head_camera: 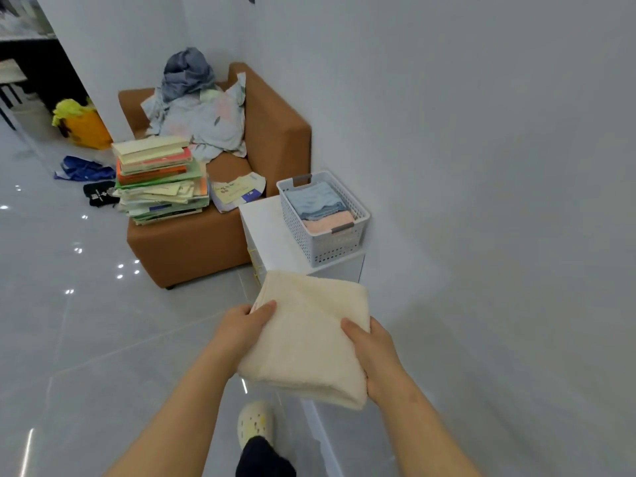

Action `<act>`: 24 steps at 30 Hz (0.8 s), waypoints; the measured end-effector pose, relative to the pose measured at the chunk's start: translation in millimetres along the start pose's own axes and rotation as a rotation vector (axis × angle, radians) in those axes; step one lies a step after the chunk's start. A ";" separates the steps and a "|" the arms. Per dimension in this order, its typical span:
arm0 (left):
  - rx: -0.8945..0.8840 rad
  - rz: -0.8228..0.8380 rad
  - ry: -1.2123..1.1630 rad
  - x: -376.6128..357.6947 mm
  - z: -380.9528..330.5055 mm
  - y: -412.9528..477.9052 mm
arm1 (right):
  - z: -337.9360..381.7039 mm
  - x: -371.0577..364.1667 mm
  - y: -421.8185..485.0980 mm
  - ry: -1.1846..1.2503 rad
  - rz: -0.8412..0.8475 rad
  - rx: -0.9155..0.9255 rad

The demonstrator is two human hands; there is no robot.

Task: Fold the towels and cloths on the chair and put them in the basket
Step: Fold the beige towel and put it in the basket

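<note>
A person is holding a folded cream towel out in front of the body, above the grey tiled floor and near the white cabinet. The left hand is gripping the towel's left edge, thumb lying on top and the other fingers tucked out of sight beneath. The right hand is gripping the right edge the same way, thumb on top and fingers curled under the fold. A white perforated basket is standing on the cabinet, close to the wall, and it is already holding folded blue cloths with a folded pink cloth at its near end. Just beside the cabinet, a brown chair is carrying a loose heap of pale patterned cloths with a crumpled grey-blue cloth sitting on top. A stack of books is resting on the front of the seat, and some papers are lying next to it. A yellow bag, a blue cloth and a small black item are lying on the floor left of the chair. One pale slipper is showing below the towel.
</note>
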State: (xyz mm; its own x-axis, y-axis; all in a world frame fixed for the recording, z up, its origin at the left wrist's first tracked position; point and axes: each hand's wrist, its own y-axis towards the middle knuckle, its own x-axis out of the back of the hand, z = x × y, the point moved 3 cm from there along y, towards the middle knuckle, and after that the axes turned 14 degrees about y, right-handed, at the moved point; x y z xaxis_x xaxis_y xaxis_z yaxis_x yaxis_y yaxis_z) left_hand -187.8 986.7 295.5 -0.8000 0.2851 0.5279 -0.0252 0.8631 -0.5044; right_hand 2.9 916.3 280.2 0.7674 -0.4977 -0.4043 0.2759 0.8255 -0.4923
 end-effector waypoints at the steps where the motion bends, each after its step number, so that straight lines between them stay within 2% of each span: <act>1: -0.011 -0.002 -0.001 5.2 -9.9 24.4 | 3.3 -9.5 22.9 0.003 -0.017 0.005; 5: -0.085 0.029 0.006 31.0 -57.5 120.4 | 24.2 -55.8 107.2 0.023 -0.076 0.037; 10: -0.145 0.110 0.130 59.0 -118.1 222.3 | 55.2 -106.0 185.9 0.134 -0.133 0.055; 17: -0.214 0.243 0.233 47.8 -186.0 327.2 | 73.8 -120.9 285.5 0.199 -0.296 0.034; 24: -0.364 0.266 0.432 8.9 -259.1 427.9 | 98.4 -114.8 392.2 0.212 -0.387 0.002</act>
State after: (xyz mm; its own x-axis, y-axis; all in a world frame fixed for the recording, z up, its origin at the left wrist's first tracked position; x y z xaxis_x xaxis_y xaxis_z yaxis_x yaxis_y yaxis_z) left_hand -50.4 1466.5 261.5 -0.4340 0.5870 0.6834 0.4086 0.8043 -0.4314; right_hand 80.0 1323.4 209.4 0.4718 -0.8136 -0.3398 0.5208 0.5681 -0.6371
